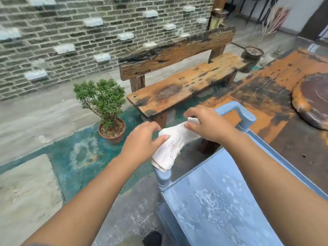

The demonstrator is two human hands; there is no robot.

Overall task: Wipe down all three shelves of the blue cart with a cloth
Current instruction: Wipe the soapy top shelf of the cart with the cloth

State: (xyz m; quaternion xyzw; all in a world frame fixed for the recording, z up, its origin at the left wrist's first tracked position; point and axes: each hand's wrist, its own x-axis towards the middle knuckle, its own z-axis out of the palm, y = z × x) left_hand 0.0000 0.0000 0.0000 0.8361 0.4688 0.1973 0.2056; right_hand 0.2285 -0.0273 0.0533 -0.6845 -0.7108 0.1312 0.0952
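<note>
Two bare forearms are reaching forward from the near edge, above a dark shoe tip point(152, 238) on the grey floor. On the near right, the blue cart point(204, 176) is standing with its top shelf point(218, 206) facing up, and whitish dusty smears are lying over this shelf. Just beyond it, both hands are holding a white cloth point(174, 146) over the left far corner of the cart. The left hand point(142, 139) is pinching the cloth between thumb and curled fingers, and the right hand point(207, 123) is gripping its far end with bent fingers. The lower end of the cloth is hanging down onto the corner post point(164, 176) of the cart. The cart's handle point(237, 112) is showing just behind the right hand. To the left, a small green bush in a clay pot point(113, 132) is standing on the teal floor. To the right, a worn orange tabletop point(284, 121) is carrying a round wooden slab point(316, 100). Farther away, a wooden bench point(177, 86) is standing before a grey brick wall point(71, 32).
</note>
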